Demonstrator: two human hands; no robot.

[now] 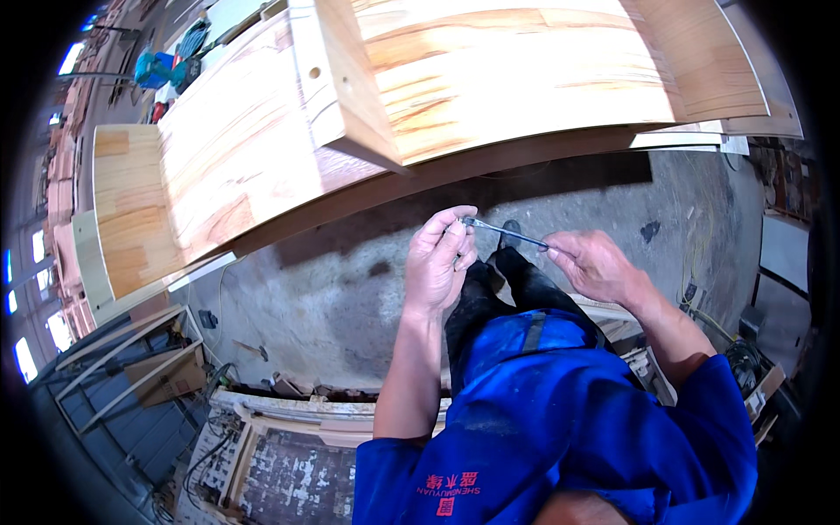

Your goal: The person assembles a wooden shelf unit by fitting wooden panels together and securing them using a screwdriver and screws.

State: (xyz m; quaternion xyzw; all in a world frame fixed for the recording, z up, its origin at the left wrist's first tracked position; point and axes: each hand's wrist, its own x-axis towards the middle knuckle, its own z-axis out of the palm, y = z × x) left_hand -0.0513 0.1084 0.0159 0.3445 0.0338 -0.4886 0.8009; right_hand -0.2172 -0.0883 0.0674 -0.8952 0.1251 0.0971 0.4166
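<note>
Between my two hands, above the floor and in front of my legs, is a slim dark metal rod (512, 234), wider toward its left end. It may be a drill bit, but its exact kind does not show. My left hand (440, 261) pinches the wide end between thumb and fingers; that tip is partly hidden. My right hand (597, 265) grips the thin end with thumb and forefinger. Beyond both hands stands a wood-grain cabinet carcass (236, 157) with raised side panels and an upright divider (354, 114). Neither hand touches it.
A teal power tool (156, 72) lies beyond the carcass at the far left. Behind me is a low wooden frame (254, 437), with a metal rack (131, 376) holding cardboard at its left. Cables (700, 306) and a hose run along the right. Concrete floor (332, 297) lies below.
</note>
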